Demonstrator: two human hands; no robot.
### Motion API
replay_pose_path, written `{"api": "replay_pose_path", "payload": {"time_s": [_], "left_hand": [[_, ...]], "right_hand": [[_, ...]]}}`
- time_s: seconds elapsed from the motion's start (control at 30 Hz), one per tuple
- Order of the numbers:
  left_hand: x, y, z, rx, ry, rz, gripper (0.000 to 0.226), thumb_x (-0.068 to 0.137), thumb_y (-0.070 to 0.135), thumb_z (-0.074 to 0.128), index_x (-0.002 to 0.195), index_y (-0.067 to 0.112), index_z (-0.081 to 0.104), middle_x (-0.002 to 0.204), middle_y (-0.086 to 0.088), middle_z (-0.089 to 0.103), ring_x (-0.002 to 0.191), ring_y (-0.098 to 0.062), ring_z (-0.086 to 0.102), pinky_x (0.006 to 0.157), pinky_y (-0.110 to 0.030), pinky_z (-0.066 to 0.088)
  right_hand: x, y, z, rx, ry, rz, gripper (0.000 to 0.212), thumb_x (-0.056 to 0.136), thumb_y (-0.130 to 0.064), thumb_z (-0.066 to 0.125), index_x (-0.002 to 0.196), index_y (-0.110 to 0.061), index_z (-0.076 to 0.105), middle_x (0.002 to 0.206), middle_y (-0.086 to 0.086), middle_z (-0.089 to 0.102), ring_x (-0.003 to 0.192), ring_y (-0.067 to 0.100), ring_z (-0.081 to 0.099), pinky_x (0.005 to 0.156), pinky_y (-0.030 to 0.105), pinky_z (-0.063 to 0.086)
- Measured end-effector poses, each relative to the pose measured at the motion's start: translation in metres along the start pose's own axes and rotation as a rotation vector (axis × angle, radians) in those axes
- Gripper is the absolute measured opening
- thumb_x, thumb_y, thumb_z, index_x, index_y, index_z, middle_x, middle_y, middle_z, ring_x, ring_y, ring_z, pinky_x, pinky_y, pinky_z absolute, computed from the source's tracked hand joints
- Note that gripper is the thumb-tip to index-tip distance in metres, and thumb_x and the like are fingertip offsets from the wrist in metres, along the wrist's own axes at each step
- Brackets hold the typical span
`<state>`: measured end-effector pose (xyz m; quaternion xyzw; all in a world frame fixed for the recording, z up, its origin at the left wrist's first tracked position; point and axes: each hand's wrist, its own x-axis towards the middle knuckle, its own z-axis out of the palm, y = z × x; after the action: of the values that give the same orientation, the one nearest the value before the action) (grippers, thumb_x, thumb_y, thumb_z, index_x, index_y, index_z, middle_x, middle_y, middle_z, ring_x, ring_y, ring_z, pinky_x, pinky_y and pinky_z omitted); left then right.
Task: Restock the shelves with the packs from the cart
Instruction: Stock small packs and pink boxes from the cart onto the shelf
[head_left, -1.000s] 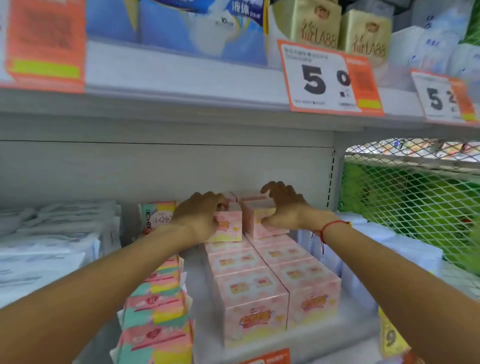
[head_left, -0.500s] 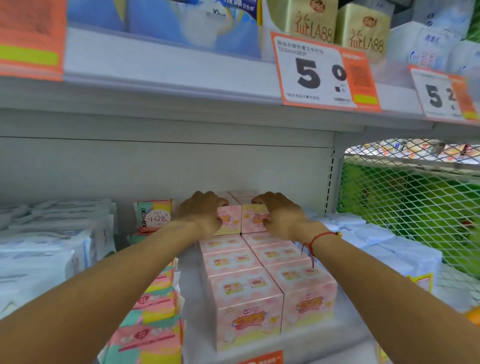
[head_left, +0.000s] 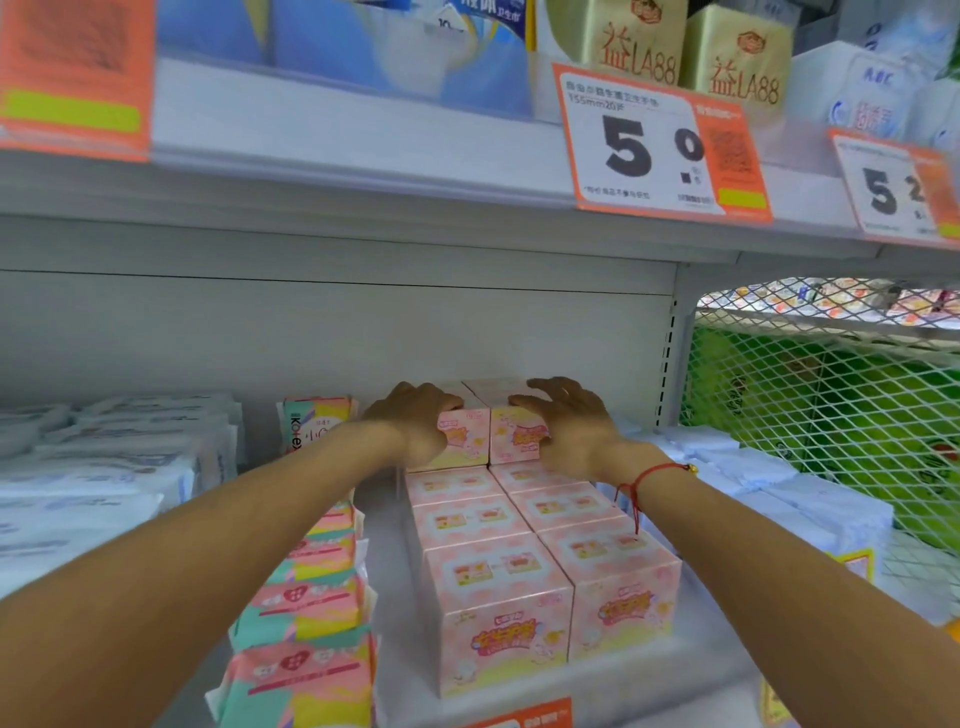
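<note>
head view: shelf bay, both arms reaching to the back
left hand (head_left: 415, 418): fingers curled over the top edge of the left upper pink box (head_left: 464, 438), gripping it
right hand (head_left: 563, 423): fingers spread and nearly straight, palm against the right upper pink box (head_left: 517, 434) (pressing, not wrapped round it)
upper boxes: side by side, touching, stacked on the rear of the pink box rows (head_left: 524, 561), close to the back panel
pink box rows: two columns running front to back on the shelf (head_left: 389, 597)
left of rows: Kotex packs (head_left: 306, 613), then white packs (head_left: 104, 467)
right of rows: pale blue packs (head_left: 795, 499), mesh panel (head_left: 831, 405)
wrist: red string bracelet (head_left: 654, 475) on right
above: price tag (head_left: 660, 145) reading 5
</note>
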<state>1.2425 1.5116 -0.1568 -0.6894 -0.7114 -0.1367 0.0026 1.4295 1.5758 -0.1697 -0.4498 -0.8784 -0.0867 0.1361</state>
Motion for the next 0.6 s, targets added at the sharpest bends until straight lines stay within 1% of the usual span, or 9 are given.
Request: {"api": "replay_pose_path", "payload": {"time_s": [0.07,0.1,0.17,0.23,0.3,0.37,0.43,0.5,0.6], "left_hand": [[0.001,0.000,-0.001,-0.054,-0.016,-0.015,0.066,0.091,0.011,0.049,0.149,0.029,0.023,0.148,-0.003,0.035,0.135,-0.026,0.032,0.106,-0.038,0.038],[0.000,0.000,-0.001,-0.094,-0.021,-0.025,0.071,0.091,0.010,0.050,0.150,0.031,0.017,0.151,-0.003,0.031,0.137,-0.026,0.031,0.107,-0.038,0.037],[-0.004,0.002,-0.006,-0.151,-0.013,-0.019,0.075,0.091,0.007,0.051,0.151,0.031,0.014,0.155,-0.003,0.025,0.140,-0.026,0.026,0.110,-0.040,0.035],[-0.015,0.008,-0.015,-0.167,0.000,-0.023,0.073,0.089,0.005,0.053,0.150,0.028,0.019,0.155,-0.004,0.024,0.140,-0.026,0.026,0.110,-0.039,0.034],[-0.032,0.015,-0.027,-0.156,-0.007,-0.039,0.068,0.090,0.004,0.052,0.148,0.023,0.025,0.153,-0.006,0.027,0.138,-0.026,0.029,0.109,-0.037,0.035],[-0.051,0.021,-0.040,-0.116,-0.031,-0.052,0.060,0.092,0.009,0.050,0.147,0.020,0.029,0.152,-0.007,0.028,0.137,-0.027,0.031,0.109,-0.036,0.034],[-0.070,0.023,-0.052,-0.041,-0.054,-0.059,0.053,0.095,0.019,0.049,0.145,0.019,0.032,0.151,-0.007,0.031,0.136,-0.028,0.033,0.109,-0.033,0.033],[-0.088,0.025,-0.063,0.006,-0.082,-0.068,0.050,0.098,0.025,0.047,0.145,0.019,0.033,0.151,-0.007,0.032,0.136,-0.027,0.033,0.109,-0.032,0.030],[-0.104,0.027,-0.074,-0.019,-0.091,-0.071,0.048,0.097,0.018,0.043,0.145,0.019,0.035,0.150,-0.005,0.033,0.135,-0.026,0.033,0.109,-0.033,0.031]], "right_hand": [[-0.001,0.000,-0.003,0.018,-0.003,0.026,0.068,0.088,-0.016,0.051,0.148,-0.032,0.024,0.157,-0.003,0.012,0.145,0.021,0.006,0.118,0.037,0.011],[-0.002,-0.002,-0.004,0.032,-0.014,0.033,0.071,0.088,-0.015,0.051,0.149,-0.033,0.020,0.156,-0.002,0.011,0.145,0.023,0.007,0.117,0.037,0.013],[-0.004,-0.005,-0.011,0.079,-0.022,0.055,0.076,0.089,-0.014,0.052,0.150,-0.031,0.012,0.156,0.000,0.010,0.144,0.025,0.009,0.116,0.038,0.018],[-0.011,-0.009,-0.024,0.137,-0.024,0.091,0.073,0.090,-0.015,0.053,0.150,-0.027,0.014,0.155,0.003,0.013,0.142,0.026,0.013,0.112,0.038,0.025],[-0.024,-0.013,-0.038,0.149,-0.063,0.099,0.066,0.090,-0.014,0.052,0.148,-0.025,0.022,0.153,0.005,0.017,0.140,0.028,0.016,0.111,0.039,0.029],[-0.040,-0.015,-0.054,0.124,-0.112,0.082,0.060,0.090,-0.011,0.051,0.145,-0.024,0.032,0.150,0.006,0.023,0.138,0.029,0.021,0.111,0.042,0.029],[-0.056,-0.018,-0.072,0.108,-0.140,0.068,0.054,0.090,-0.011,0.051,0.141,-0.024,0.040,0.148,0.007,0.030,0.136,0.030,0.027,0.110,0.043,0.031],[-0.069,-0.020,-0.087,0.080,-0.166,0.066,0.052,0.089,-0.010,0.050,0.139,-0.023,0.044,0.146,0.008,0.035,0.134,0.031,0.031,0.108,0.040,0.034],[-0.083,-0.024,-0.101,0.046,-0.209,0.067,0.050,0.090,-0.010,0.050,0.139,-0.020,0.044,0.144,0.010,0.038,0.131,0.032,0.035,0.102,0.035,0.035]]}}
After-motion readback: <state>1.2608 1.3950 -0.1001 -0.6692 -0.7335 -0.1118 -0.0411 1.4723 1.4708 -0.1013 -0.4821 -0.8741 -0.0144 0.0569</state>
